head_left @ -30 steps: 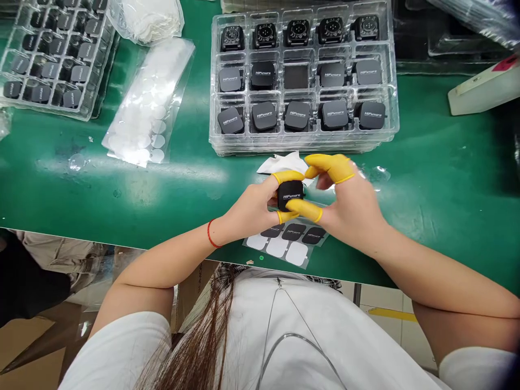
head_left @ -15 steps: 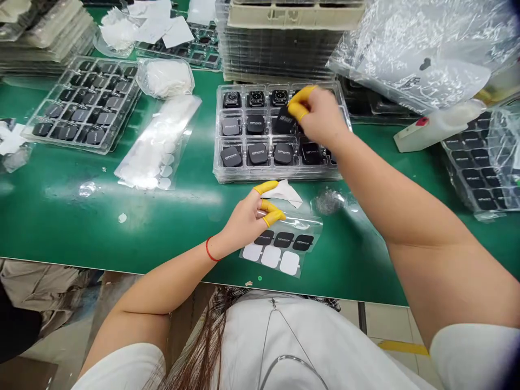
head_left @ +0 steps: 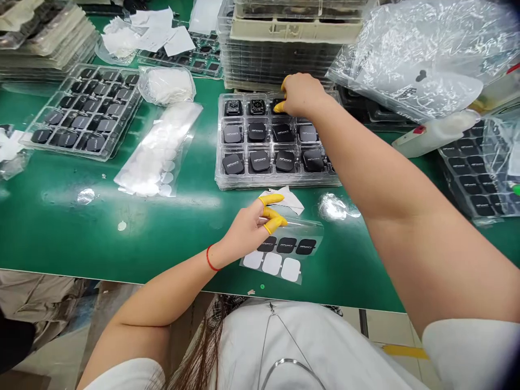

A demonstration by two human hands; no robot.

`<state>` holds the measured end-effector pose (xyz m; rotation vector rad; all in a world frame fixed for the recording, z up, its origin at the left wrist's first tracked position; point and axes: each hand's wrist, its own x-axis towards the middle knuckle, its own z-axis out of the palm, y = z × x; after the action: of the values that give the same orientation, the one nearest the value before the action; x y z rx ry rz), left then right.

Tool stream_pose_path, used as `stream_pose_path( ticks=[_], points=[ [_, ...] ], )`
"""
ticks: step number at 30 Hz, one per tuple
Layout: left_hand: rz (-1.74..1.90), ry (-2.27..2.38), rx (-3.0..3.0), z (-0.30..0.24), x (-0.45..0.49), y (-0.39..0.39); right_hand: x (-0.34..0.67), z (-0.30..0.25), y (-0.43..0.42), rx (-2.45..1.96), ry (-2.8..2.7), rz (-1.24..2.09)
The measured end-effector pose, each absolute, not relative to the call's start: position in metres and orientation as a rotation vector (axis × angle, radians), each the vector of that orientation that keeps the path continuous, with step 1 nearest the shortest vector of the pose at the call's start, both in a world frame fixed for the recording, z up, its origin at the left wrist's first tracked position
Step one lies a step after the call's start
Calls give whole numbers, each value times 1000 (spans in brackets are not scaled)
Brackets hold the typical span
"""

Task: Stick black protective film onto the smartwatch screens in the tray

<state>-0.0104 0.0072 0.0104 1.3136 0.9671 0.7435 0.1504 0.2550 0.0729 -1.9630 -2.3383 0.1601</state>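
Observation:
My right hand (head_left: pixel 301 96), in yellow finger cots, reaches into the top row of a clear plastic tray (head_left: pixel 280 180). Its finger and thumb are closed about a square black smartwatch (head_left: pixel 277 103), partly hidden beneath them. Two more watches with lit-looking dials, such as this smartwatch (head_left: pixel 257 106), sit to the left. Lower rows hold black square pieces with white lettering, one being this labelled square (head_left: pixel 259 161). My left hand (head_left: pixel 254 225), also in yellow cots, pinches the curled clear edge of a sticker sheet (head_left: pixel 286 245) with black and white squares. Its index finger lies over a white cloth (head_left: pixel 290 199).
Behind the tray rises a tall stack of trays (head_left: pixel 276 62). Another filled tray (head_left: pixel 81 119) and a strip of clear film (head_left: pixel 158 151) lie left. A plastic bag (head_left: pixel 406 70), a white bottle (head_left: pixel 436 132) and a bagged tray (head_left: pixel 471 173) are right.
My right hand has let go of a black square piece in the middle row and moved left and up to the top-row watch. My left hand stays at the sticker sheet.

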Motion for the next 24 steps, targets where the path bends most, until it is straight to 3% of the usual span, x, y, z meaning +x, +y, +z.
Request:
stream_pose_path(
  ticks=[10, 15, 19, 24],
  points=[
    [764, 1011, 1174, 12, -13, 14, 162, 79, 243, -2000, -2171, 321],
    [787, 925, 1000, 14, -10, 16, 162, 81, 130, -1508, -2226, 359],
    [769, 860, 1080, 7, -3, 11, 174, 56, 34, -1087, -2458, 691],
    [665, 929, 1429, -1, 2, 3, 186, 26, 14, -1126, -2035, 1023]
  ],
)
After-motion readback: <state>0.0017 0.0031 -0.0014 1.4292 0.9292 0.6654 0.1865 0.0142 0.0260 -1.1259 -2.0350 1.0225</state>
